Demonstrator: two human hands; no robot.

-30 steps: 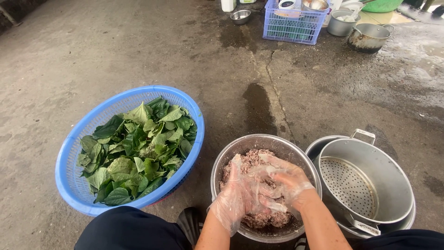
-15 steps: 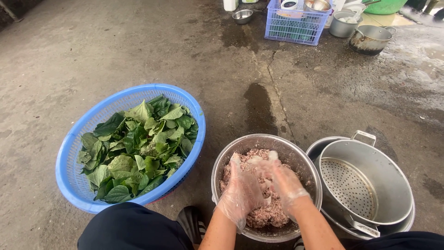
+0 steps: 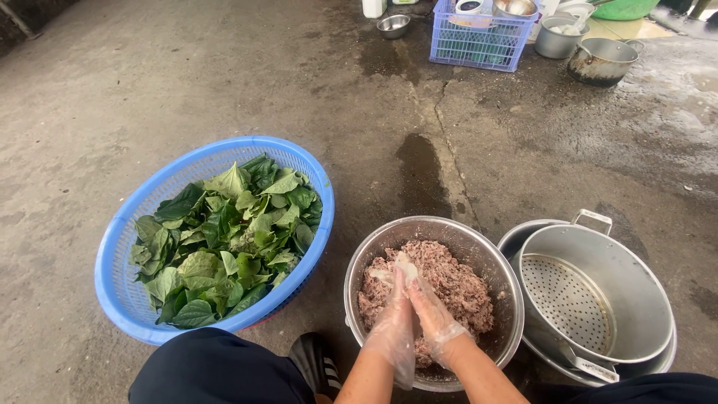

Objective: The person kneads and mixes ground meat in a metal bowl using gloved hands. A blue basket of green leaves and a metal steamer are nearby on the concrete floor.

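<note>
Both gloved hands, left (image 3: 395, 318) and right (image 3: 432, 314), press palms together, grip flat, into minced meat (image 3: 456, 280).

Blue basket (image 3: 120, 254) of green leaves (image 3: 228, 239) on concrete floor (image 3: 149, 82), left. Nested metal steamer pots (image 3: 598, 299) right. Far back: blue crate (image 3: 479, 34), small steel bowl (image 3: 392, 26), two pots (image 3: 602, 60).

An outdoor cooking yard: bare concrete floor (image 3: 224, 75), pots (image 3: 602, 60) beside a blue crate (image 3: 475, 41), steamer (image 3: 591, 295) near it
</note>
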